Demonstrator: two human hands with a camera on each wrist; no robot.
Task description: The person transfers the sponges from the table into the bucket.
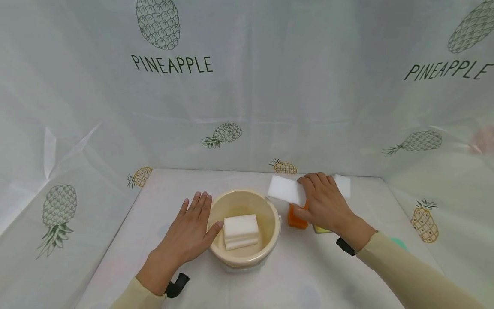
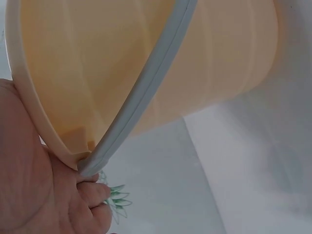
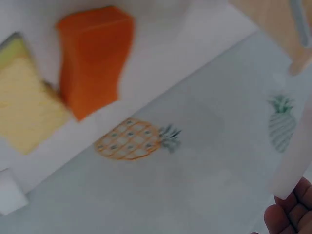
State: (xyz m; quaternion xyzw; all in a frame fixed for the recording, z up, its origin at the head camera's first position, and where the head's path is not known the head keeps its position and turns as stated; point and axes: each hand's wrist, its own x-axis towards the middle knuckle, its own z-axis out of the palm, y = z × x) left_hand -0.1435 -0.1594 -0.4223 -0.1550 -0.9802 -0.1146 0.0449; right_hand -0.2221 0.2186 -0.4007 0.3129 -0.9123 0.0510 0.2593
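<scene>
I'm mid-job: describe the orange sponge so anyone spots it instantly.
Find the cream bucket. Just right of it in the head view, partly behind the right hand, is the orange sponge. Its orange colour and curving sides distinguish it from the yellow sponge beside it.

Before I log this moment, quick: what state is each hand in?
Left hand: open, against the bucket.
Right hand: closed, holding a white block.
</scene>
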